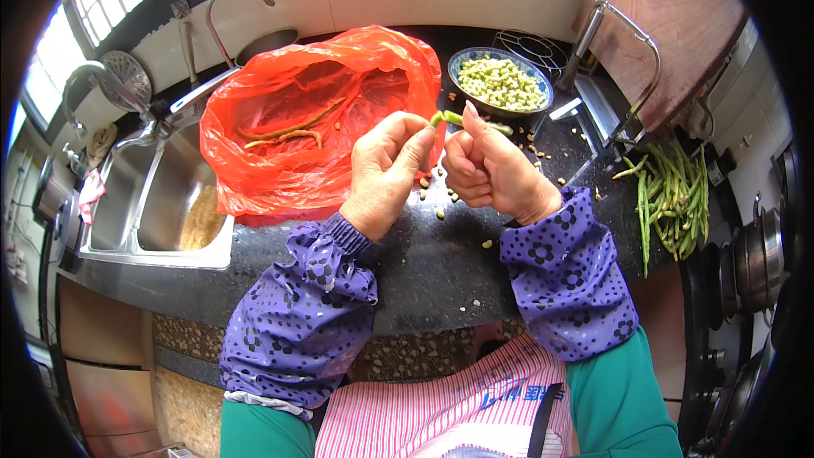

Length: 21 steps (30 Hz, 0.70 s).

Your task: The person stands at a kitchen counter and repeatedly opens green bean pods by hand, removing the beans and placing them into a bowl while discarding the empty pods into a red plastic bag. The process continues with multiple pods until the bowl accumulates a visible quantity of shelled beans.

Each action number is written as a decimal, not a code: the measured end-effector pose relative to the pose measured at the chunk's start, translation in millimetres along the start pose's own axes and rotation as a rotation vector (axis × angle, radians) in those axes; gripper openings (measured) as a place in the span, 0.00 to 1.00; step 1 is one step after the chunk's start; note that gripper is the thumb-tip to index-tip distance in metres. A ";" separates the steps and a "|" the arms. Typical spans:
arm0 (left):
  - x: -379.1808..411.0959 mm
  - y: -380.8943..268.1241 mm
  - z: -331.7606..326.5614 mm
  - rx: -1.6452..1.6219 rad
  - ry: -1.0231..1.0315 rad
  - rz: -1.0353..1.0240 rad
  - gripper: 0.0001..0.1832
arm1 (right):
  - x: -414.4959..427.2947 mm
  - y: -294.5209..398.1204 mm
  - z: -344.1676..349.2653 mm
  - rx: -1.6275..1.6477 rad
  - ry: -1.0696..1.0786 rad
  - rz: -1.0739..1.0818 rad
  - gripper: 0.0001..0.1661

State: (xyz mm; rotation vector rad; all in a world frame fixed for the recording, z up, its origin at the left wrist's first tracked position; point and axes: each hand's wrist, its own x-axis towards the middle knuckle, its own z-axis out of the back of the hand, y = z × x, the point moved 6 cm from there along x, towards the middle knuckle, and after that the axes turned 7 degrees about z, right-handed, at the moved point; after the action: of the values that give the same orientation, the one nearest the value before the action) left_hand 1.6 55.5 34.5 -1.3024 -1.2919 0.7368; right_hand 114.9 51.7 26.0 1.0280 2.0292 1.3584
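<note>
My left hand (pixel 389 168) pinches a short green bit of bean pod (pixel 437 117) between thumb and forefinger. Just beside it, my right hand (pixel 499 172) grips a longer piece of green pod (pixel 453 117), whose far end (pixel 502 129) sticks out behind the thumb. The two pieces nearly meet tip to tip; whether they are still joined I cannot tell. A red plastic bag (pixel 254 98) lies wide open by my left hand, with several brownish pods (pixel 299 135) inside. Beyond my right hand stands a blue-patterned bowl (pixel 467 98) heaped with shelled beans (pixel 502 83).
Loose beans (pixel 440 214) dot the dark countertop (pixel 432 273). Whole green pods (pixel 677 197) are piled at the right, below a metal rack (pixel 655 54) and a wooden board (pixel 668 6). At the left is a double steel sink (pixel 172 203) with a faucet (pixel 114 79).
</note>
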 end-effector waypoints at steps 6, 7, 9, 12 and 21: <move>-0.3 -6.6 2.5 0.056 -0.034 -0.108 0.04 | -13.0 31.6 -0.7 -0.033 0.002 0.275 0.34; -0.9 -5.3 3.0 0.084 -0.038 -0.123 0.04 | -13.1 42.5 6.1 -0.006 -0.109 0.396 0.33; -1.8 -5.8 2.1 0.098 -0.039 -0.139 0.04 | -16.0 60.2 20.6 -0.083 -0.238 0.653 0.24; -4.1 -9.5 -1.3 0.080 -0.033 -0.154 0.04 | -13.3 59.8 23.9 -0.446 -0.312 0.726 0.20; -8.9 -12.5 -9.2 0.138 0.070 -0.020 0.07 | -5.1 27.6 2.9 -0.248 -0.135 0.328 0.13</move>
State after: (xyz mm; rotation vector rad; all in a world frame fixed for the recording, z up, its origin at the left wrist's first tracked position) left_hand 5.1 42.2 45.9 -1.1919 -1.1757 0.7463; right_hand 128.8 55.3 50.2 1.3370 1.5954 1.6074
